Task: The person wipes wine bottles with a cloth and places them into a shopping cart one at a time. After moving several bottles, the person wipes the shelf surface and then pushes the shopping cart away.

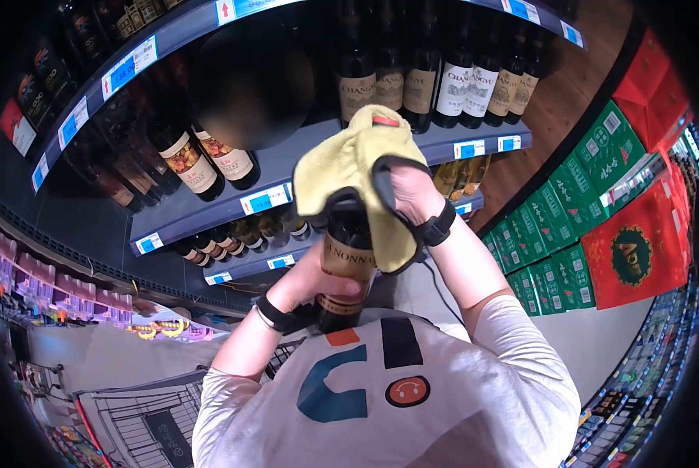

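My left hand (322,282) is closed round the lower part of a dark wine bottle (347,257) with a tan label, held upright in front of my chest. A yellow cloth (341,160) with dark edging and a small red patch drapes over the bottle's top and one side. My right hand (412,191) is closed on this cloth, and its fingers are mostly hidden in the folds. The bottle's neck is covered by the cloth.
Wine bottles (466,90) line the shelf (287,168) ahead, with more on the tier below. Stacked green boxes (552,214) and a red bag (634,246) stand at right. A shopping cart (143,413) is at lower left. A blurred patch hides part of the shelf.
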Demonstrator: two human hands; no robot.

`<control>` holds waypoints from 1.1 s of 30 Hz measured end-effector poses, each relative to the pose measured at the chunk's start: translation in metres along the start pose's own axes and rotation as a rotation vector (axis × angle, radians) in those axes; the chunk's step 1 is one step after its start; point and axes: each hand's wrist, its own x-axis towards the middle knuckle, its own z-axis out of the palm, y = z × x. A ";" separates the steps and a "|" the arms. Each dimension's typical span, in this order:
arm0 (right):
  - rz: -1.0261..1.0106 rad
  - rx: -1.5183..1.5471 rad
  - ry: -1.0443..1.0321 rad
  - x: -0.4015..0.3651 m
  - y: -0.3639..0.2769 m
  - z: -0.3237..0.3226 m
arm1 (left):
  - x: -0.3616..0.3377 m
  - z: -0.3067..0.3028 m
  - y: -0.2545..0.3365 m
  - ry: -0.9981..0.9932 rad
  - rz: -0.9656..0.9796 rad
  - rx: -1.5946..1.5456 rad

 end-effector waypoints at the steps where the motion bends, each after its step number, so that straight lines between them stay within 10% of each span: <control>1: -0.004 -0.065 0.084 -0.003 -0.003 0.011 | -0.002 0.002 -0.002 0.003 0.021 -0.012; 7: -0.343 -1.412 0.259 0.004 0.009 0.022 | 0.002 0.017 0.010 0.537 0.225 0.731; 18: -0.527 -1.878 -0.121 -0.002 0.021 0.027 | 0.002 0.013 -0.001 0.652 0.373 0.655; 26: -0.197 -1.633 0.096 -0.006 0.017 0.048 | -0.003 0.016 -0.016 0.646 0.377 0.688; 29: -0.121 -2.273 -0.222 0.000 0.006 0.067 | -0.005 0.015 -0.015 0.511 0.376 0.573; 32: -0.490 -1.742 -0.345 -0.002 0.011 0.019 | -0.006 -0.006 -0.041 0.353 0.312 0.411; 33: -0.246 -1.251 -0.158 -0.013 0.012 0.019 | -0.008 -0.002 -0.037 0.326 0.293 0.355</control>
